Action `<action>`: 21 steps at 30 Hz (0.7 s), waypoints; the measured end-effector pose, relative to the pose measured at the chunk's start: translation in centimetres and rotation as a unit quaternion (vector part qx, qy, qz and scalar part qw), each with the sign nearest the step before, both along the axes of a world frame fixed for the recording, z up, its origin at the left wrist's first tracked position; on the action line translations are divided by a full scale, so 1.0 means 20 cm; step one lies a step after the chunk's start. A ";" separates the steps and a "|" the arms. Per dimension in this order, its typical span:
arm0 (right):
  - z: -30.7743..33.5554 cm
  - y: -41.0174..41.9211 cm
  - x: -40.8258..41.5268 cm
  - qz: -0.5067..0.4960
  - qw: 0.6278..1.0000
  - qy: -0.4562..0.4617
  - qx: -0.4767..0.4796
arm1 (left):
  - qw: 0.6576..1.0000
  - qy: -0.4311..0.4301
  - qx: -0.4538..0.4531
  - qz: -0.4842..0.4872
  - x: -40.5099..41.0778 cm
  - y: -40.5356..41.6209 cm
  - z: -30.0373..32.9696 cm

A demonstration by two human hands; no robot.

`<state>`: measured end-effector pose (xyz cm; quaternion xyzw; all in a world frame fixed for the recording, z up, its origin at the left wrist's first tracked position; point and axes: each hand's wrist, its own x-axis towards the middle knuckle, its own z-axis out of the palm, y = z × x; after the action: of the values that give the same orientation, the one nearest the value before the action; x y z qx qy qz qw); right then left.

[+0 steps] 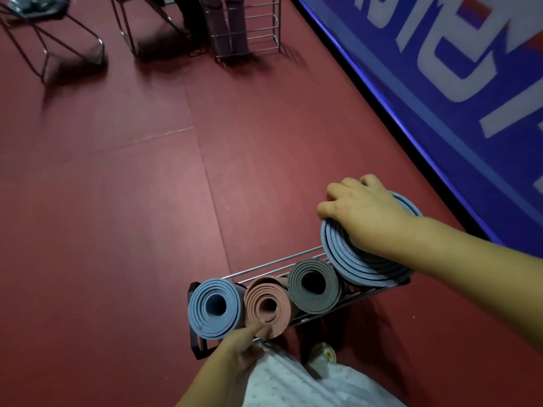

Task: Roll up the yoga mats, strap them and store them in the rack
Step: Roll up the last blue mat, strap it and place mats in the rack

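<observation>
Right hand (367,212) grips big blue mat (361,259) in rack (279,267); left hand (238,345) loosely open.

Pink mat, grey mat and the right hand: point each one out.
pink mat (266,308), head view, on its rolled end face.
grey mat (313,284), head view, on its spiral end face.
right hand (364,214), head view, on the back of the hand.

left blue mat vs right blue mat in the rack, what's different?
The left blue mat is rolled tight with a small round hollow at its core; the right blue mat is a looser, wider coil. The left one's end sits level with the pink mat; the right one's end stands higher. No hand is on the left one; the right hand grips the right one's top. Both stand on end in the wire rack.
</observation>
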<state>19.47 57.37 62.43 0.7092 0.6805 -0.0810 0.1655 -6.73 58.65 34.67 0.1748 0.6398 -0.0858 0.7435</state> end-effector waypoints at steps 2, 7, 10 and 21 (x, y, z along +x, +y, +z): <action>0.00 0.00 0.00 -0.004 1.000 0.003 0.003 | 1.000 -0.004 -0.024 0.007 0.12 -0.04 0.02; -0.03 0.00 0.00 -0.010 1.000 0.009 0.023 | 0.992 0.036 -0.008 0.124 0.24 -0.06 -0.10; -0.03 0.00 0.02 -0.018 0.999 0.016 0.028 | 0.990 0.062 0.028 0.121 0.24 -0.07 -0.16; 0.02 -0.05 0.09 -0.036 0.999 0.034 0.018 | 0.947 0.219 0.225 -0.071 0.25 -0.02 0.05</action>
<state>21.28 56.28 62.88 0.7331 0.6609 -0.0994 0.1264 -1.72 58.29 35.69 0.3598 0.7755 -0.0282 0.5180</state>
